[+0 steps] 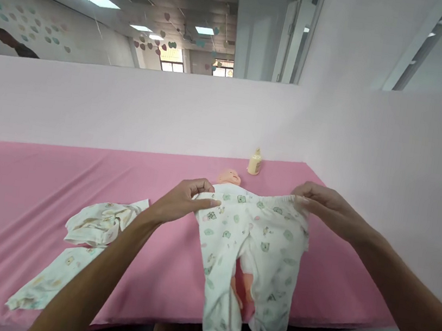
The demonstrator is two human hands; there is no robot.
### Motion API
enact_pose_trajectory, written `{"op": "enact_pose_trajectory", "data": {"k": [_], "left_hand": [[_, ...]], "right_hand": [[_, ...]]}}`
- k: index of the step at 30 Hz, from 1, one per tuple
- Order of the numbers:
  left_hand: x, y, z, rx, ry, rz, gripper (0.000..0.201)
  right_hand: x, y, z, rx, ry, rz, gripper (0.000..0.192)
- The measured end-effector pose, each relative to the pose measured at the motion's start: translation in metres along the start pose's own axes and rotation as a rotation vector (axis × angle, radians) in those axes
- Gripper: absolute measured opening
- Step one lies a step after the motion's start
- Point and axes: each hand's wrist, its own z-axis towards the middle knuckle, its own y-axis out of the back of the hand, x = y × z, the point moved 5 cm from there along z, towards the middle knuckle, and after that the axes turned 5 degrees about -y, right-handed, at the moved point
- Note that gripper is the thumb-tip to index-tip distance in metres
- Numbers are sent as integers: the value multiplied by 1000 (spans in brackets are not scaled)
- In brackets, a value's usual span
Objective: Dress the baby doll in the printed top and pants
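A pair of white baby pants [235,239] with green bear and leaf prints is stretched between my two hands by its waistband. My left hand [183,198] pinches the left end of the waistband, and my right hand [318,204] grips the right end. Behind the pants lies a baby doll [230,176] on the pink bed. Its head shows above the waistband and some of its orange skin between the trouser legs, while the rest is hidden. The trouser legs hang down over the bed's front edge.
On the pink bed sheet [59,175], crumpled printed baby clothes [100,222] lie at the left, partly behind my left forearm. A cream pump bottle [255,162] stands near the back wall. Above the wall, a window or mirror shows a person's head at the far left.
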Motion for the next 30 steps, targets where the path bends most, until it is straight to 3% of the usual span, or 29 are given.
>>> {"op": "enact_pose_trajectory", "data": {"k": [5,10,15,19,22,26,30], "left_hand": [[-49,30,10,-125,-176,281,31],[-57,34,14,-67,-118,328,35],[-64,20,16,-84,-99,242,33],[-83,24,24,-288,-199,156,31],[-96,33,32,-461,-291,86,29],[-101,38,40,-591,-338,17,25],[-95,23,40,-602,-282,-9,27]], "right_hand": [[13,15,11,-296,-54,-377,42],[21,17,21,-425,-221,-581,28],[40,16,42,-447,-114,-322,15],[52,28,72,-381,-18,121,12],[57,41,97,-369,34,340,25],[59,47,111,-492,16,307,21],[68,25,95,-559,49,105,11]]}}
